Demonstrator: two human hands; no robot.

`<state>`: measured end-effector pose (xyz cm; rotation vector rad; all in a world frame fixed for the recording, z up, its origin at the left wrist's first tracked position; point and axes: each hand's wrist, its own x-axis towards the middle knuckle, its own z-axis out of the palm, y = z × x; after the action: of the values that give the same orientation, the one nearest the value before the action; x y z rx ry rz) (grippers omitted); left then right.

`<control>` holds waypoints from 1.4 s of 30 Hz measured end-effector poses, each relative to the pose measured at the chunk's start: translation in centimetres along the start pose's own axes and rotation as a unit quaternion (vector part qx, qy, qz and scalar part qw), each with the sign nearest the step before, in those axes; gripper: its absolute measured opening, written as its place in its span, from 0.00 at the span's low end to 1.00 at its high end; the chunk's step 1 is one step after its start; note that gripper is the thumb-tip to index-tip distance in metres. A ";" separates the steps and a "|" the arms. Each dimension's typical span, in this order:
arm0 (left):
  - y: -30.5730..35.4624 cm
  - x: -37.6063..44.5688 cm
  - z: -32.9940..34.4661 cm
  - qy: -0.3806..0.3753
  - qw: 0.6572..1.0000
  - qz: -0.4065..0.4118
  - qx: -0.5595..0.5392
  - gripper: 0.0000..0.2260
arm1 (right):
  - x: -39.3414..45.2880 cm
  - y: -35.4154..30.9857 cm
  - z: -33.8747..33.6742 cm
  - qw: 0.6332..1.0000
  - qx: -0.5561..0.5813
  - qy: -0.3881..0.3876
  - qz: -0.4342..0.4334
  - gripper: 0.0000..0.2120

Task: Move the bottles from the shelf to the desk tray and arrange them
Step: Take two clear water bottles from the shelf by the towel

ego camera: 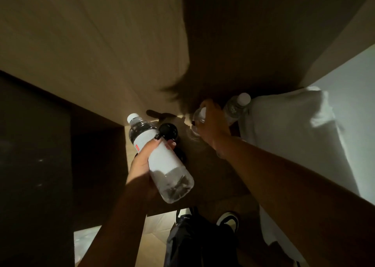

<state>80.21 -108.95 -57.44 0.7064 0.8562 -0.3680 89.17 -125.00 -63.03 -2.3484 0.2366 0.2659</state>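
Fingers point(162, 143) of the left hand point(144, 161) are wrapping a labelled bottle point(158, 157); right hand point(209, 122) is closing round a second bottle point(199, 114) on the shelf point(203, 161), a third bottle point(236, 106) just beyond. Lifting straight up should be avoiding a knock.

This looks like a dim bedroom or hotel-style room, though the light is too poor to be sure. Pale wood-grain panelling point(85, 43) fills the upper part of the view, and a low wooden shelf surface point(203, 165) of the same finish sits below it, lit only by a patch of light from the left. A soft white pillow or folded bedding point(288, 128) rests at the right against a plain pale wall point(349, 80). Light tiled flooring point(156, 226) shows beneath, with a person's sneaker point(228, 221) on it. Water bottles point(236, 106) stand beside the bedding.
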 end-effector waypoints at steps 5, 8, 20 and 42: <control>1.0 -0.4 0.8 -0.039 0.998 0.042 -0.037 0.29 | -1.4 -0.1 -2.8 0.990 0.110 0.072 0.054 0.12; 1.2 -1.0 1.6 -0.033 0.998 0.047 -0.036 0.26 | -3.6 -1.5 -6.3 0.978 0.150 0.133 0.055 0.12; 4.0 -11.6 7.9 -0.137 0.990 0.013 0.000 0.12 | -14.0 -13.5 -23.9 0.943 0.263 0.205 -0.003 0.11; -0.6 -30.4 21.0 -0.349 0.932 -0.058 0.079 0.23 | -24.5 -11.8 -34.4 0.831 0.537 0.141 0.024 0.28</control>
<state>72.97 -123.43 -24.19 0.6084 0.1894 -0.7462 72.69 -138.66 -24.79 -1.2371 0.4467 -0.1803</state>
